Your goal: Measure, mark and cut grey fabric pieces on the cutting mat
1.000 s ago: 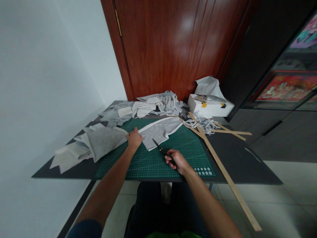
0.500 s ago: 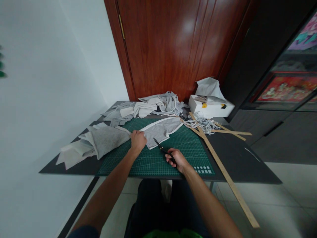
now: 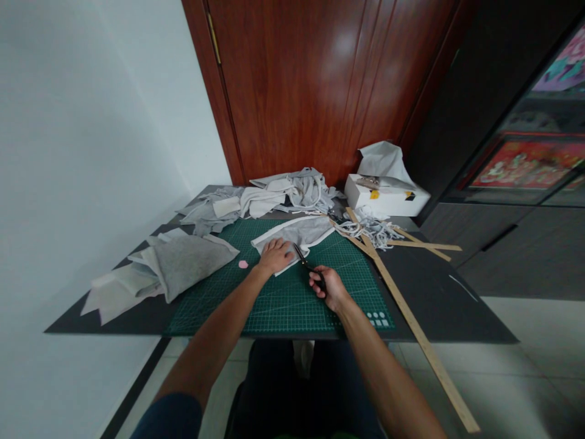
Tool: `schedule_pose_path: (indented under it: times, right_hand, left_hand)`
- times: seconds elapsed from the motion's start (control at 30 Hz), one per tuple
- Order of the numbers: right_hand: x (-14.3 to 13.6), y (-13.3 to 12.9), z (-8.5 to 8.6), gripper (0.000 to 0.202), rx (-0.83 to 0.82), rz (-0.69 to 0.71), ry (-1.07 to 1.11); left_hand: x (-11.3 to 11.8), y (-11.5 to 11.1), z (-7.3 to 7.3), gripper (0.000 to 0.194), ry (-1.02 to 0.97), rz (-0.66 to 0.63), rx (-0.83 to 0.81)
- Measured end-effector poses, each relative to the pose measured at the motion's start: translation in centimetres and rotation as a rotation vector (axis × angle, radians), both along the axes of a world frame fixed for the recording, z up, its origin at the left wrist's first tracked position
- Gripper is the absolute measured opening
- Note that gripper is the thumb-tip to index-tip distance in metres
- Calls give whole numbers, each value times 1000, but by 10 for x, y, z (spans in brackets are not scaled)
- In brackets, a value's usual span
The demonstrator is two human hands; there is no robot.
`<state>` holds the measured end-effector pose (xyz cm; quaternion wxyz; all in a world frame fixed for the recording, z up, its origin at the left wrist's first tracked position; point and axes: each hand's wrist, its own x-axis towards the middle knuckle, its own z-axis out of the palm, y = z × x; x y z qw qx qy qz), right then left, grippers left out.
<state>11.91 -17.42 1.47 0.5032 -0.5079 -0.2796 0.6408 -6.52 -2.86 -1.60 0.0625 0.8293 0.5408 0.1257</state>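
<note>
My left hand lies flat with spread fingers on a grey fabric piece that has a white border. This piece rests on a green cutting mat, and its lower left part is hidden beneath the hand. In my right hand is a pair of black scissors, its fingers wrapped round the handles. The blades point up and left over the lower edge of the fabric, just right of my left fingertips. A small pink scrap sits on the mat left of my left hand.
Folded grey fabric lies at the left, and a fabric pile at the back. Pale strips lie tangled over wooden rulers; one long ruler overhangs the table's front edge. A white box stands at the back right.
My left hand has moved right and flattened onto the bordered fabric, uncovering the pink scrap. The scissors have shifted slightly right and away from me, their tips now at the fabric's lower edge.
</note>
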Motion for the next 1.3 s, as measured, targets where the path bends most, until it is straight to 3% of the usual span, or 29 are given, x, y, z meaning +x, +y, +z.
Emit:
schedule_pose_path:
  times: [0.3, 0.5, 0.73, 0.97, 1.3]
  right_hand:
    - [36, 53, -1, 13, 11, -95, -14]
    - [42, 63, -6, 16, 3, -130, -32]
    - [34, 51, 0, 16, 8, -69, -56]
    - [8, 33, 7, 14, 19, -9, -78]
    - [-9, 13, -7, 16, 59, -5, -140]
  left_hand:
    - [30, 35, 0, 53, -17, -65, -7]
    - [44, 46, 2, 53, -51, -100, 12]
    - [23, 32, 2, 38, -106, -96, 88]
    - [-4, 6, 4, 29, -100, -83, 104]
    - [-11, -27, -1, 21, -173, -169, 142]
